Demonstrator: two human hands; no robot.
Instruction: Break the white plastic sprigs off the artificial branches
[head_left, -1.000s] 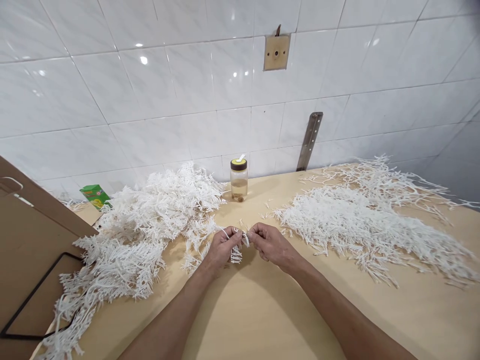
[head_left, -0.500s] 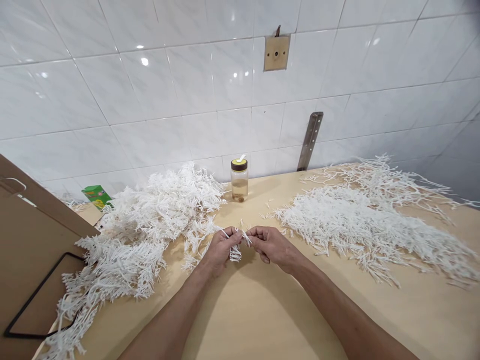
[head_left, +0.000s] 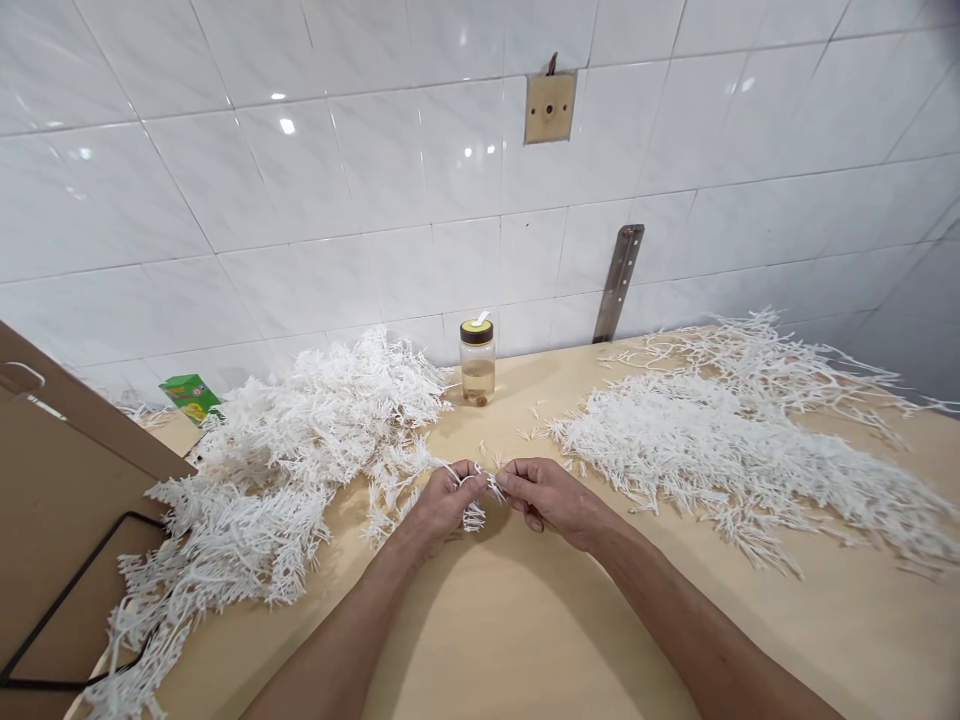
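Near the middle of the wooden table (head_left: 487, 620), my left hand (head_left: 448, 500) is closed on a white branching strand (head_left: 473, 517), whose tufts hang below the fingers. My right hand (head_left: 546, 498) faces it, thumb and forefinger pinched at the strand's tip; the fingertips of both hands are a small gap apart. A large heap of white branched strands (head_left: 322, 420) lies to the left, and some of its strands reach my left hand. To the right of my right hand spreads another white pile (head_left: 720, 440). Small white bits (head_left: 531, 433) lie beyond the hands.
A clear bottle (head_left: 478, 375) with a dark and yellow lid stands behind the hands. Farther left are a green box (head_left: 190, 397) and a brown board (head_left: 67, 500) with a black wire frame. Thin strands (head_left: 780, 360) lie at the back right, by the tiled wall (head_left: 322, 200).
Both hands have stayed close together, with slight finger shifts at the strand's tip. The whole view has shifted very slightly.
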